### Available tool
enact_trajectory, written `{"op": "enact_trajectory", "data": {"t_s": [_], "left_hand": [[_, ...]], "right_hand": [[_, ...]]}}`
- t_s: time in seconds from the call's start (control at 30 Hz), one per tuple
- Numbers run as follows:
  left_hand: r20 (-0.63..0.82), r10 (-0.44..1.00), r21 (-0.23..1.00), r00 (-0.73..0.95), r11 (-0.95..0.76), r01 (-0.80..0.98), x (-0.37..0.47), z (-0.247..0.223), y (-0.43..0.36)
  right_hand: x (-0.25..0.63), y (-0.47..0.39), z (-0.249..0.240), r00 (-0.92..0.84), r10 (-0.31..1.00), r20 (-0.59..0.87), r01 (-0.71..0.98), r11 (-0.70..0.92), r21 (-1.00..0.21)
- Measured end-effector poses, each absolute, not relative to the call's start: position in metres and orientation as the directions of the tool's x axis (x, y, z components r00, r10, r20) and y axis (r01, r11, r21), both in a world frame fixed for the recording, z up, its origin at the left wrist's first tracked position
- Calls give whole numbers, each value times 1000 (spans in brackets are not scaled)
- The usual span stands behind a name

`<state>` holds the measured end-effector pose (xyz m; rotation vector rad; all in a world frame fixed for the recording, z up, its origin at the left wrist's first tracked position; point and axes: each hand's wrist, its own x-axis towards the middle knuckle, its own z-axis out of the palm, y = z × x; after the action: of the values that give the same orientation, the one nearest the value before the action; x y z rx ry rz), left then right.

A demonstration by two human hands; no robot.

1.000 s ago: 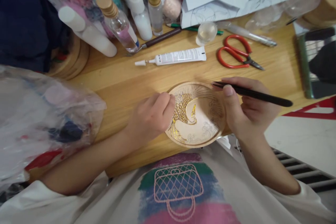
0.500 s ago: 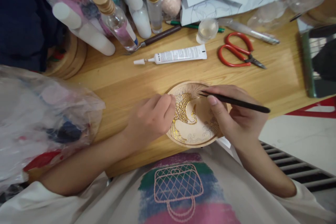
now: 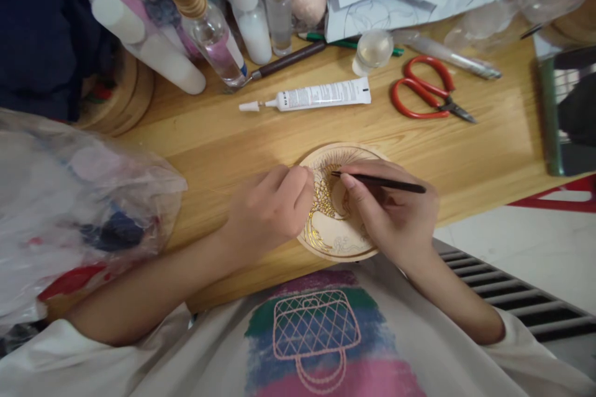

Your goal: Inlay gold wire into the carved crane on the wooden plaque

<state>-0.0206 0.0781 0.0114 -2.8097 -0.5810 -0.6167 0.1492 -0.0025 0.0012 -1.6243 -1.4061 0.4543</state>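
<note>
A round wooden plate [image 3: 344,247] lies near the table's front edge, with a bird outlined in gold wire over drawn lines. My right hand [image 3: 395,211] pinches dark tweezers [image 3: 388,182], whose tips are at the gold scale pattern [image 3: 322,198] on the upper left of the plate. Curled at the plate's left rim is my left hand [image 3: 272,205], fingers closed. Whatever its fingertips pinch, if anything, is hidden from view. The right hand covers the right part of the plate.
Beyond the plate lie a white glue tube [image 3: 323,95] and red-handled scissors-like cutters [image 3: 426,90]. A small clear cup [image 3: 374,49], glass bottles [image 3: 212,37] and paper drawings [image 3: 395,12] stand or lie farther back. A plastic bag [image 3: 93,198] is at left, a phone-like object [image 3: 554,124] at right.
My right hand has moved left over the plate, bringing the tweezer tips from the upper middle to the gold scales. My left hand stays at the left rim.
</note>
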Motion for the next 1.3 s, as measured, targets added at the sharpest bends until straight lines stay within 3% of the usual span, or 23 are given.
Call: {"op": "enact_trajectory", "data": {"t_s": [0.2,0.5,1.3], "left_hand": [[434,363,5,824,-916,401,-21,11,79],[419,325,-119,848,-906,407,-21,13,78],[404,346,-118,846,-898,424,-22,14,80]], "right_hand": [[147,0,2,277,923,268,616,43,-786],[140,-1,1,339,902,266,621,-3,-784],[131,-3,1,414,874,255,624,-68,-779]]}}
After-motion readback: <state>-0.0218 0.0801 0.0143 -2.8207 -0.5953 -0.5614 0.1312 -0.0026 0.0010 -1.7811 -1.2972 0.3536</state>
